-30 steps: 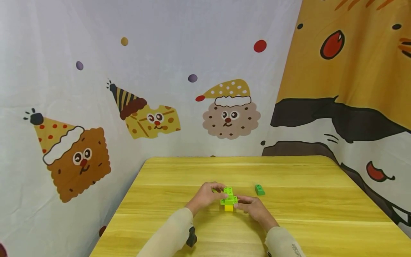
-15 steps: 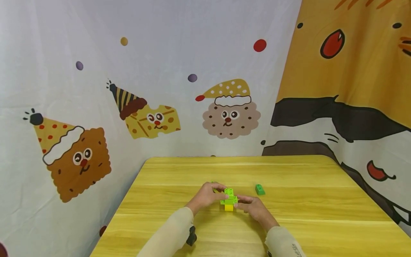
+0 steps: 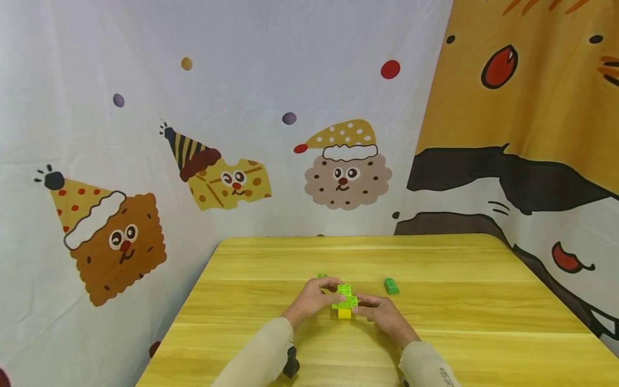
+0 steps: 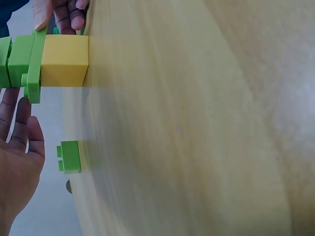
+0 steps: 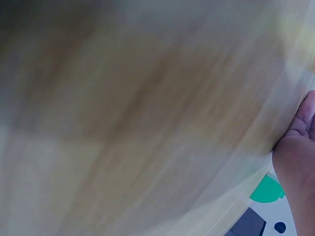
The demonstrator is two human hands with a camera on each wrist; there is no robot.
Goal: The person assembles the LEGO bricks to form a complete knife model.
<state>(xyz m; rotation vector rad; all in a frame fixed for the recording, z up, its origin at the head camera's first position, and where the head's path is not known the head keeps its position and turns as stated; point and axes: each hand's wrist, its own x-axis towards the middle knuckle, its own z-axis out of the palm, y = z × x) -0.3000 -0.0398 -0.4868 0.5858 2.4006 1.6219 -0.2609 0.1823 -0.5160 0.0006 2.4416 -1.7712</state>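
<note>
Head view: by the left hand [image 3: 311, 300] the stack [image 3: 345, 304] is gripped near its top; it is stood upright on the table [image 3: 464, 263], long axis vertical, studs up; its right side is pinched by the right hand [image 3: 383, 316].

- Head view: a short line of small dark lettering [image 3: 446, 377] stands on the cream right sleeve [image 3: 425, 361], on the forearm behind the cuff, close to the bottom edge of the view.
- The lettering slants along the length of the sleeve, leading away from the cuff; its characters are too small and blurred to be read with certainty.
- Left wrist and right wrist views: no text, number or label can be read in either.
</note>
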